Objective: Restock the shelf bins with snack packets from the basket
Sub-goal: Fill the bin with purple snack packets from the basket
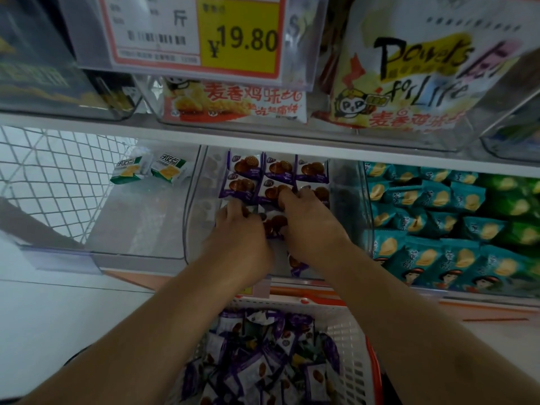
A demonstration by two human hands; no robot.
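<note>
Reaching into the clear middle bin point(193, 200) on the lower shelf, both hands work among purple biscuit packets point(279, 168), which stand in tidy rows at the back of that bin. Largest in view is the right-hand bin point(368, 200), packed full with teal and green crisp packets point(432, 223). On the left, a clear bin point(140, 252) holds just two green-and-white cracker packets point(149, 171) near its rear. Below, a white slatted basket point(347, 346) with an orange rim carries a loose heap of purple snack packets point(257, 363). Above the shelf board point(263, 138), upper bins hold large white snack bags point(409, 68), and a yellow price tag point(239, 33) reads 19.80.

Left hand point(239, 229) has its fingers curled down onto packets at the front of the middle bin; right hand point(309, 223) has its fingers bent onto a packet in the second row. Whether either one actually pinches a packet cannot be told, since the fingertips are hidden behind the knuckles. Packets under both palms are mostly covered, and the basket's near edge is cut off by the frame
</note>
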